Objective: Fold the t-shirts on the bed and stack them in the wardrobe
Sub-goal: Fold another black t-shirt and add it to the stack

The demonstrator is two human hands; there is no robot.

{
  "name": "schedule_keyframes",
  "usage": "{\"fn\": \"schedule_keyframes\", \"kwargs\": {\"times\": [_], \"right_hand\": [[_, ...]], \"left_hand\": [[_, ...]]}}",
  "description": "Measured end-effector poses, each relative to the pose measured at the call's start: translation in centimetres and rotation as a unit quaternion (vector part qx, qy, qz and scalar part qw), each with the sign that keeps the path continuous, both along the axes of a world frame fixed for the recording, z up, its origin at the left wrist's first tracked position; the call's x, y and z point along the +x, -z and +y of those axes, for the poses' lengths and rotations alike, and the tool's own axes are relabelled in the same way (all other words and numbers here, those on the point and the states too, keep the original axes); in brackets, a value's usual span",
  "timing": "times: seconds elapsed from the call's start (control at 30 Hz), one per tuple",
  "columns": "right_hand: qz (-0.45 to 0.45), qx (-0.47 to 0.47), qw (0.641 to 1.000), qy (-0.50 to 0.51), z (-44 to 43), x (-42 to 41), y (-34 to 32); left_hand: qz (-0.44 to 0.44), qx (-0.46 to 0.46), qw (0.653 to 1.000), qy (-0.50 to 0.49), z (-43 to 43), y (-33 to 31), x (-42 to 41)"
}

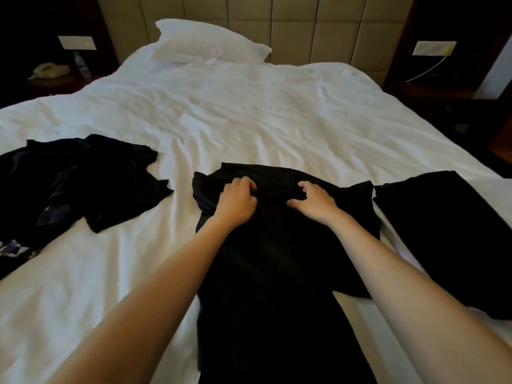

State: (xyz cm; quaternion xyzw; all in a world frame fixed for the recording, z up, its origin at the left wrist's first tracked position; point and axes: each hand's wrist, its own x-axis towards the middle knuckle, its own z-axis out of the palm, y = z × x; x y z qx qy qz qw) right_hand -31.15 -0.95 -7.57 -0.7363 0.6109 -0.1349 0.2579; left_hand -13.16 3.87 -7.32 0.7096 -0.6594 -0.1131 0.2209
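Ideally, the t-shirt (277, 259), gripped by the left hand (238, 202) and pressed by the spread right hand (313, 200), is flattened first.

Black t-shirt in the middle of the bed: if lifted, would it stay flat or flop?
Probably floppy: the black t-shirt wrinkles and bunches under the left hand. Likely light, since it lies thin against the bed.

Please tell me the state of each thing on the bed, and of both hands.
Middle t-shirt, spread out, not yet folded.
Left t-shirts, crumpled heap, unfolded.
Right t-shirt, lying flat, seemingly folded.
Left hand, fingers curled on middle t-shirt.
Right hand, fingers spread, resting on middle t-shirt.
Duvet, wrinkled.
Pillow, lying by the headboard.
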Motion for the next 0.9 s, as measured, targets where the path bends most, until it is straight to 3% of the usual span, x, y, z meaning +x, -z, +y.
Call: {"fn": "schedule_keyframes", "kwargs": {"times": [0.13,0.23,0.33,0.43,0.6,0.67,0.8,0.9], "right_hand": [[-0.006,0.031,0.999,-0.041,-2.0,0.7,1.3],[-0.109,0.054,0.990,-0.069,-2.3,0.1,0.6],[-0.197,0.153,0.966,-0.068,-2.5,-1.2,-0.2],[-0.123,0.205,0.967,-0.091,-2.6,-2.0,-0.8],[-0.030,-0.021,0.999,0.016,-6.1,-2.9,-2.0],[-0.004,-0.079,0.996,0.051,-7.2,-3.0,-2.2],[0.120,-0.100,0.985,0.074,-8.2,-3.0,-0.6],[0.196,-0.154,0.966,0.070,-8.7,-3.5,-0.2]], "left_hand": [[-0.095,-0.006,0.995,0.037,-3.5,1.0,1.7],[-0.214,0.088,0.966,0.113,-6.0,0.8,2.8],[-0.244,0.135,0.951,0.131,-8.3,-0.1,3.8],[-0.234,0.125,0.954,0.137,-9.7,-1.0,4.6],[-0.057,0.010,0.998,0.039,-11.4,-1.7,4.8],[-0.065,0.013,0.998,0.005,-11.8,-1.4,4.2],[-0.102,0.034,0.993,-0.041,-12.3,0.4,3.9],[-0.124,0.002,0.990,-0.065,-12.6,0.9,4.0]]}}
